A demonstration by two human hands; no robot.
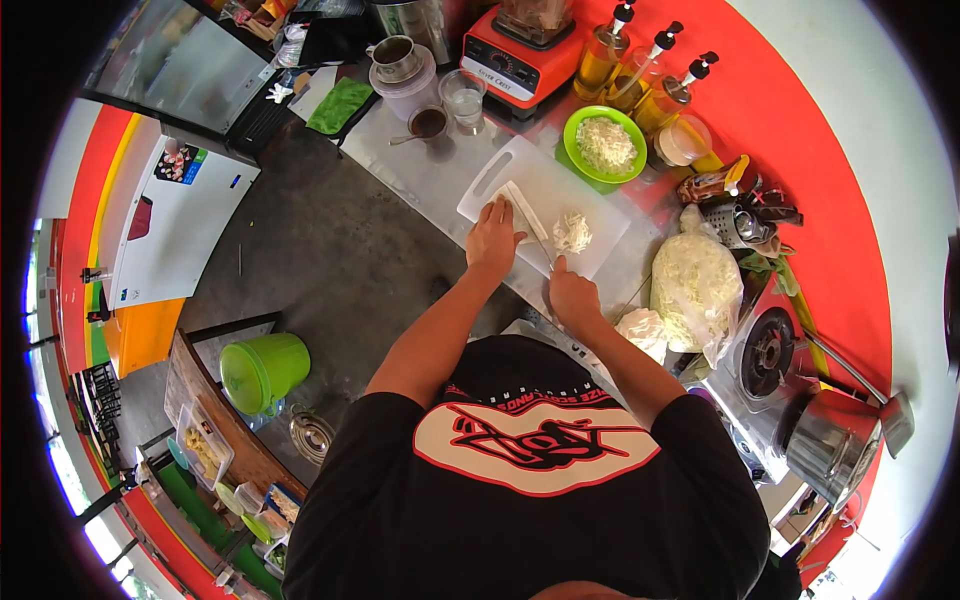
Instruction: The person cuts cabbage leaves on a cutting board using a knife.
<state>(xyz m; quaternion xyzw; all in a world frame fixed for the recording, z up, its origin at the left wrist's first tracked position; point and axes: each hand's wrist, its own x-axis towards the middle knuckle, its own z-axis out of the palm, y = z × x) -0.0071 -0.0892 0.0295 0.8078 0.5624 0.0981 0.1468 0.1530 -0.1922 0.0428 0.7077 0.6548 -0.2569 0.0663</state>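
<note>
On the white cutting board (607, 215) lies a long pale strip of food (522, 207), its exact kind unclear. My left hand (493, 238) presses down on the strip near the board's handle end, fingers bent over it and thumb to the side. In my right hand (573, 295) is a knife (546, 247), gripped by the handle, with its blade on the board close to the strip's near end. Beside the blade sits a small heap of thin white shreds (572, 232). A green bowl (570, 140) behind the board holds more white shreds.
A glass of water (463, 98) and a cup of dark liquid (428, 123) stand behind the board's left. Pump bottles (603, 55) and a red blender (520, 65) line the back. To the right are a bulging plastic bag (697, 285), a gas burner (768, 350) and a pot (830, 450).
</note>
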